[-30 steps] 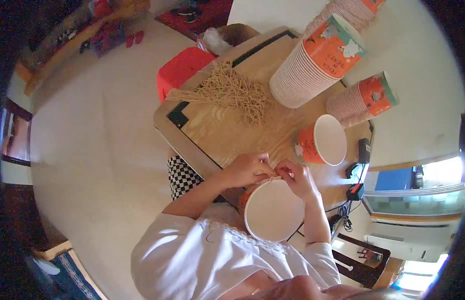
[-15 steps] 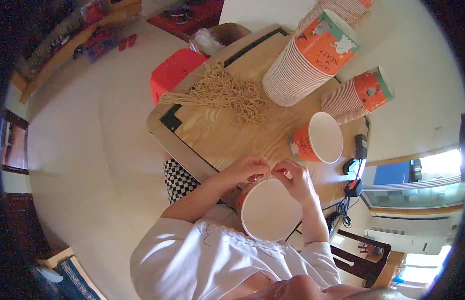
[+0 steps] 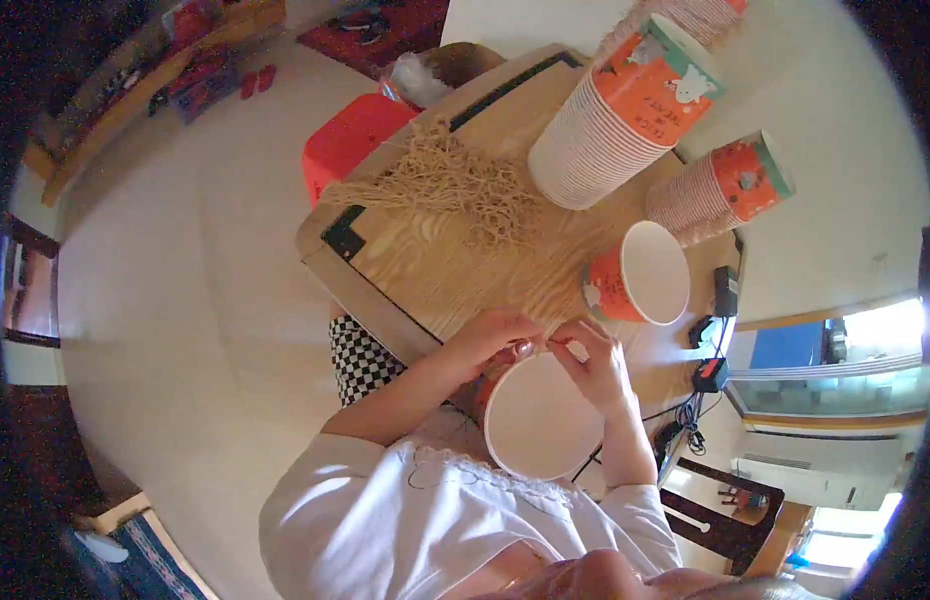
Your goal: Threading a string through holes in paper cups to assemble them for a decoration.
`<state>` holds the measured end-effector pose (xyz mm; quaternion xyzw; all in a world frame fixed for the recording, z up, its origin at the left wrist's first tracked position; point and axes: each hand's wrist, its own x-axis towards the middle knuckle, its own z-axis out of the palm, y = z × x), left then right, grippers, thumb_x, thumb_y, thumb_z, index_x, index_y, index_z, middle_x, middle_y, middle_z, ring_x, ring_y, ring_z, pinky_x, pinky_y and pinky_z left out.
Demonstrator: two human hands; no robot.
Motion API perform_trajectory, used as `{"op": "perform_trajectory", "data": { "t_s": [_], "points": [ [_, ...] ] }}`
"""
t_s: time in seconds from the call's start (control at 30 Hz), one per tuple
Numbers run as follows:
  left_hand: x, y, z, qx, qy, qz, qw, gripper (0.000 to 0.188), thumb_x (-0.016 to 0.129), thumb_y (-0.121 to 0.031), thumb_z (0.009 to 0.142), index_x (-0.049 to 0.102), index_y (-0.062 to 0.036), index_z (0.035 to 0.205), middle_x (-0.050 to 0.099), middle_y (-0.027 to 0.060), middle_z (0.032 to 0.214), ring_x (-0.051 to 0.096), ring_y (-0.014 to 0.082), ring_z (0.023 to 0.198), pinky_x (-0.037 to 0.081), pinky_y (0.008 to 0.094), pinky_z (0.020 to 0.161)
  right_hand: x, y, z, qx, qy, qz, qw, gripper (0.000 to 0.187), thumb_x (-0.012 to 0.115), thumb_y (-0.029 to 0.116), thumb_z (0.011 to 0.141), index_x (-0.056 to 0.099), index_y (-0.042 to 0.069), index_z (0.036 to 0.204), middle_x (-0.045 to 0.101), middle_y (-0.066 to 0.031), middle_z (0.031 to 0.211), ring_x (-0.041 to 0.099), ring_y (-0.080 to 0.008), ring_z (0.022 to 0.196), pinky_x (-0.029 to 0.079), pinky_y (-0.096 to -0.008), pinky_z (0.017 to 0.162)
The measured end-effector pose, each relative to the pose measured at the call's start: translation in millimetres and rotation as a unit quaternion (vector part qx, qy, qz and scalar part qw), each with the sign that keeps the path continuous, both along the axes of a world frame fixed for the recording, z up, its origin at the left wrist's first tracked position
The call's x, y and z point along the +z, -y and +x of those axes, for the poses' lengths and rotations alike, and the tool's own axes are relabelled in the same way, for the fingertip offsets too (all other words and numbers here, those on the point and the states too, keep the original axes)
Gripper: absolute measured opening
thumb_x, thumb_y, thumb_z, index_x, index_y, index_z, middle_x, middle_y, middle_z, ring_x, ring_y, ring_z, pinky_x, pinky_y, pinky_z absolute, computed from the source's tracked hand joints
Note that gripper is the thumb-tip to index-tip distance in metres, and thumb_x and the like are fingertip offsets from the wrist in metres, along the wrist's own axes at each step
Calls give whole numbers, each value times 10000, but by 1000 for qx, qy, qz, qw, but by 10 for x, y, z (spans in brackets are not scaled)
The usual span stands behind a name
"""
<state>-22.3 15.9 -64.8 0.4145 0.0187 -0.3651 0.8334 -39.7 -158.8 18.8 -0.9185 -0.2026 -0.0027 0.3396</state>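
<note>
My left hand (image 3: 497,336) and my right hand (image 3: 591,362) are close together over the far rim of an orange paper bucket (image 3: 543,420) with a wide white mouth, which sits against my front. Thumb and fingers are pinched on both hands; whatever lies between them is too small to make out. Farther off on the wooden table stands a second orange paper bucket (image 3: 653,274), tipped so its white inside faces me. A tangled heap of tan twine pieces (image 3: 450,190) spreads over the table's far left part.
Behind the second bucket rise a tall stack of paper buckets (image 3: 625,115) and a shorter stack (image 3: 720,190). Black adapters (image 3: 723,292) and cables lie along the right edge of the table (image 3: 405,265). A red stool (image 3: 350,140) stands beyond the left edge.
My hands have drawn slightly apart, from fingertips almost meeting to a small gap between them. The buckets and twine keep their places, with only a slight shift of the view.
</note>
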Motion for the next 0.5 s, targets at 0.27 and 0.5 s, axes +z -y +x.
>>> {"op": "perform_trajectory", "data": {
  "t_s": [0.27,0.5],
  "points": [
    [52,-90,45,9,127,81,989,240,626,-252,826,685,-58,955,652,-2,810,565,66,737,443,221,627,3,12,9,-3,3,-8,1000,98,653,16,745,586,0,815,597,-101,780,603,-249,729,474,-321,646],
    [-22,-87,136,16,264,169,950,217,681,-188,774,690,-40,933,670,47,818,589,96,743,463,240,672,9,-17,96,4,5,-17,1000,89,657,30,754,588,1,802,596,-100,774,599,-249,728,470,-321,642]
  ]
}}
